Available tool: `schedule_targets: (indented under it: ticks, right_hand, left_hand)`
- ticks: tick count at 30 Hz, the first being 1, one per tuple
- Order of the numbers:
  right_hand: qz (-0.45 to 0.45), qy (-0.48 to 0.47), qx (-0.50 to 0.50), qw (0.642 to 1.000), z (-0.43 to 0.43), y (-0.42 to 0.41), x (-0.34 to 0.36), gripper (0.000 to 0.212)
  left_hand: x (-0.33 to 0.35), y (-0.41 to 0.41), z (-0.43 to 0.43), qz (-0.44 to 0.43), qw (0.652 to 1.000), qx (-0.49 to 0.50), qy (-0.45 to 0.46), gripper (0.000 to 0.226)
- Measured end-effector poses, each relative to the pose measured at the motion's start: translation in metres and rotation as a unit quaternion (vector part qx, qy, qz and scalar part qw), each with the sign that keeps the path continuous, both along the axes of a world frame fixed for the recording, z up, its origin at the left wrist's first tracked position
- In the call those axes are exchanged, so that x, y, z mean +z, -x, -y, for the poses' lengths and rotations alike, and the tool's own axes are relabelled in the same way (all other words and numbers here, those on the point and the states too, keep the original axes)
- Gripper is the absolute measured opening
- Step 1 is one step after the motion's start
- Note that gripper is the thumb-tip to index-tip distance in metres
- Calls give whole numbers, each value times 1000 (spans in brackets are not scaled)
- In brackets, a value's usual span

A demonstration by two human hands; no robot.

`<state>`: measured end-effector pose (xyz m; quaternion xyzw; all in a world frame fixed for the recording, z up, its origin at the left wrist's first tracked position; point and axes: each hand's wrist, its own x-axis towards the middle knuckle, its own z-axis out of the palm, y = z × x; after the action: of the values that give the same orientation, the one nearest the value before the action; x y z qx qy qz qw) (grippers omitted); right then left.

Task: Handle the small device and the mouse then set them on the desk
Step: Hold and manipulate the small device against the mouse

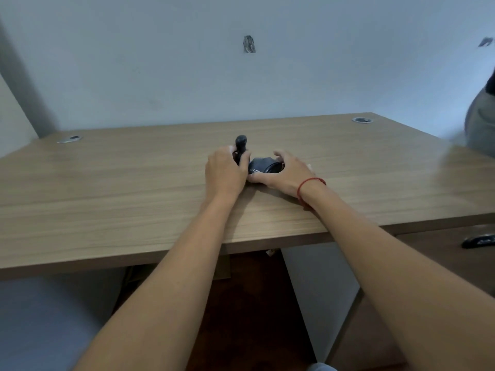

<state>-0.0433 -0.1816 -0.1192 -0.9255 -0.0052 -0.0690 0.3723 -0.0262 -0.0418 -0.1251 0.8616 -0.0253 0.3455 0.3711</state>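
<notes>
A small dark device (241, 144) with a rounded top stands upright near the middle of the wooden desk (134, 188). My left hand (226, 172) is wrapped around its lower part, hiding the base. Just to its right lies a black mouse (261, 166) with pale lettering on its side, resting on the desk. My right hand (285, 174) cups the mouse, thumb along its near side and fingers curled over the far side. A red string circles my right wrist.
Two round cable grommets (69, 139) (363, 119) sit at the desk's back corners. A pale wall rises right behind the desk. Another person's grey-clad body (482, 121) is at the right edge. A dark object (478, 241) lies on a lower surface at the right.
</notes>
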Motion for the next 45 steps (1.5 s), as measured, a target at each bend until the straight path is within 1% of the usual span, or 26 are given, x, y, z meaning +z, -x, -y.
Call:
schedule_targets:
  ticks: [1,2,4,5,7,9,11,12,15,17,21,23,27,29,30,32,34,36,37,41,45]
  right_hand:
    - [-3,-1,8,1000,1,-1,0,102]
    - [-7,-1,16,1000,1,-1,0,102]
    - [-17,-1,29,999,2,-1,-1,104]
    - [-19,-1,34,999,2,-2,-1,105]
    - [-24,-4,38,999,3,-3,0,105]
    - [-29,-13,38,999,4,-2,0,107]
    - [-29,-22,47,998,4,-3,0,110]
    - [-29,-22,54,998,4,-3,1,111]
    - [-39,-27,69,996,5,-6,1,123]
    - [-41,-26,68,997,5,-7,1,125]
    - [-34,-39,63,997,6,-8,-1,121]
    - [-37,-57,76,995,8,-9,-1,120]
    - [-42,-59,94,993,10,-9,0,125]
    - [-39,-66,92,993,10,-9,-1,123]
    - [-37,-73,91,992,11,-10,-1,121]
    - [-37,-81,87,992,12,-11,-2,119]
    - [-35,-79,79,993,11,-10,-2,125]
    - [-33,-82,75,993,11,-10,-2,129]
    - [-32,-88,76,993,12,-10,-2,127]
    - [-39,-99,93,990,14,-12,-2,123]
    - [-40,-99,95,990,15,-12,-3,120]
  left_hand:
    - [1,1,0,13,1000,-9,11,31]
    - [4,5,2,32,998,-28,52,30]
    - [10,15,4,51,986,-76,139,20]
    - [12,18,4,47,983,-98,147,15]
    - [11,19,4,32,987,-112,108,17]
    - [8,14,2,23,992,-86,93,22]
    - [8,10,0,17,992,-69,105,23]
    - [9,10,0,13,990,-79,119,21]
    - [10,9,0,-24,971,-150,186,15]
    - [8,6,0,-54,969,-162,177,17]
    - [6,-3,-3,-70,984,-115,117,23]
    - [6,-4,-3,-71,986,-104,111,22]
    - [8,0,-4,-107,967,-155,170,19]
    - [7,1,-6,-114,956,-164,215,17]
    - [6,1,-6,-113,955,-159,222,19]
    - [5,1,-6,-100,968,-129,189,23]
    - [6,4,-4,-81,981,-85,152,24]
    - [8,9,-4,-66,986,-49,146,24]
    - [9,12,-4,-58,986,-38,154,23]
    - [12,20,-8,-43,984,-39,168,17]
    - [10,18,-7,-24,986,-48,155,23]
